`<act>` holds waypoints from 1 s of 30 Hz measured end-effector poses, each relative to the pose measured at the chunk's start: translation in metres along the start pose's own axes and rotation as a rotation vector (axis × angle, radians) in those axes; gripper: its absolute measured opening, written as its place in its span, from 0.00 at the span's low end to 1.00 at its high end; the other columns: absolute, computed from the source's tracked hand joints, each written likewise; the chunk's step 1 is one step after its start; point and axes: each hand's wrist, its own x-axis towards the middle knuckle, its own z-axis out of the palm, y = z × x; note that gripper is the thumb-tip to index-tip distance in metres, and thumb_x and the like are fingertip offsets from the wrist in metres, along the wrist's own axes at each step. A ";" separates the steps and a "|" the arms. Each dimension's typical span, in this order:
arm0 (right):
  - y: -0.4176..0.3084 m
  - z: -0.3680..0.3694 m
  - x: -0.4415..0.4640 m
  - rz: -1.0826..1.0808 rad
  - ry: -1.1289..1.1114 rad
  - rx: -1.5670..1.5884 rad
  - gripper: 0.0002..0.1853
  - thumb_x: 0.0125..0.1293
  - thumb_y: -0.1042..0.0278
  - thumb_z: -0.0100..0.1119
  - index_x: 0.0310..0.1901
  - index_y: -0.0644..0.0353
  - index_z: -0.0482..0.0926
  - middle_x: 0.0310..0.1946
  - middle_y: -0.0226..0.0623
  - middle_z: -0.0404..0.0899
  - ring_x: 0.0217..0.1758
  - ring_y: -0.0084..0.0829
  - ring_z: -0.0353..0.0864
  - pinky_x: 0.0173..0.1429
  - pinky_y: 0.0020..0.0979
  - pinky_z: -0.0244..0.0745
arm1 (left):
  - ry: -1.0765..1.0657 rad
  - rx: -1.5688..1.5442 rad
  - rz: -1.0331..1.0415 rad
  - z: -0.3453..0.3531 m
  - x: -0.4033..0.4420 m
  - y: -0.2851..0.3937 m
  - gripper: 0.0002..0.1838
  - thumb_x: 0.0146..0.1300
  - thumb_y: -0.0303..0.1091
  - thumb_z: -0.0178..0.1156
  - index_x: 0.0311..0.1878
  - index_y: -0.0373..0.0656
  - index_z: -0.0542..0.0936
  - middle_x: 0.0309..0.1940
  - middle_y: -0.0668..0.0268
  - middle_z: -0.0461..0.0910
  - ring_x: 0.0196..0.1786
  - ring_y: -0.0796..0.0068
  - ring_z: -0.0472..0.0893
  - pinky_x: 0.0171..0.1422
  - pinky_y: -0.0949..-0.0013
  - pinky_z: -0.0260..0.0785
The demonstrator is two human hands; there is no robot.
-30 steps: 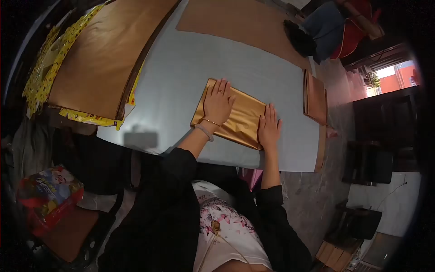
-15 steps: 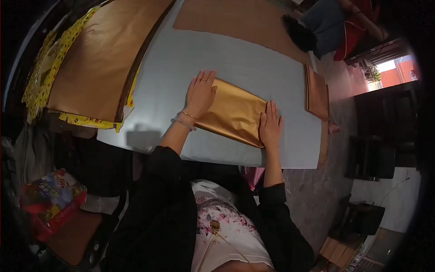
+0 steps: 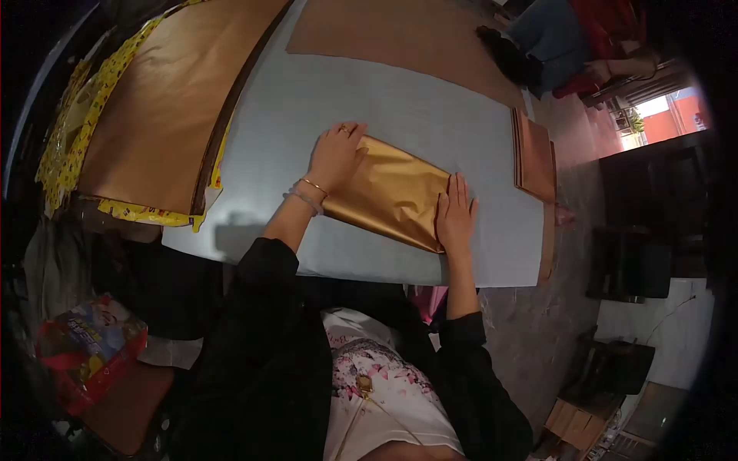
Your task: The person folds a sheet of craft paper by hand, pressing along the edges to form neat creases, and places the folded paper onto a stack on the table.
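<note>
A folded, shiny gold sheet (image 3: 396,188) lies at a slant on the pale grey-blue table surface, with small creases near its right end. My left hand (image 3: 337,157), wearing a ring and bracelets at the wrist, is on the sheet's left end. Its fingers are bent in at the upper left corner, and the thumb rests over the gold surface; the fingertips are partly hidden. At the right end, my right hand (image 3: 457,215) lies flat along the short edge, fingers stretched out and touching it.
A large stack of brown-gold sheets (image 3: 169,115) in yellow patterned wrapping lies at left. Another brown sheet (image 3: 400,38) covers the far side. A small folded brown stack (image 3: 533,157) sits at the right edge. A seated person (image 3: 553,46) is beyond; a red bag (image 3: 96,346) rests on a chair.
My left hand's fingers, stretched out before, are now bent at the sheet's corner. My right hand stays flat at the right end. The other person's arm has moved lower.
</note>
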 end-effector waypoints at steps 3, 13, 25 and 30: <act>-0.001 0.000 0.000 -0.023 0.048 0.047 0.27 0.77 0.54 0.29 0.72 0.55 0.56 0.75 0.34 0.52 0.78 0.35 0.47 0.78 0.49 0.33 | 0.016 0.001 0.037 0.001 0.003 -0.005 0.20 0.58 0.36 0.59 0.55 0.47 0.76 0.49 0.65 0.77 0.53 0.63 0.75 0.53 0.59 0.70; -0.001 0.001 0.000 -0.035 0.069 0.004 0.28 0.77 0.53 0.30 0.72 0.57 0.57 0.74 0.35 0.53 0.77 0.36 0.50 0.77 0.51 0.38 | 0.017 0.039 0.024 0.001 0.002 -0.003 0.18 0.59 0.36 0.57 0.54 0.49 0.78 0.48 0.67 0.77 0.51 0.65 0.75 0.52 0.58 0.70; -0.001 0.002 0.001 -0.037 0.079 0.021 0.28 0.77 0.53 0.31 0.72 0.57 0.57 0.73 0.36 0.55 0.76 0.37 0.52 0.76 0.52 0.38 | -0.056 0.067 0.050 -0.001 0.014 -0.008 0.15 0.62 0.39 0.59 0.52 0.51 0.79 0.48 0.68 0.77 0.54 0.65 0.74 0.54 0.59 0.68; 0.000 0.002 0.001 -0.027 0.067 0.018 0.27 0.76 0.54 0.32 0.72 0.57 0.57 0.73 0.37 0.55 0.76 0.37 0.52 0.76 0.51 0.37 | -0.273 -0.106 -0.086 0.002 0.043 -0.017 0.10 0.58 0.44 0.63 0.37 0.50 0.81 0.41 0.67 0.79 0.51 0.62 0.75 0.54 0.55 0.65</act>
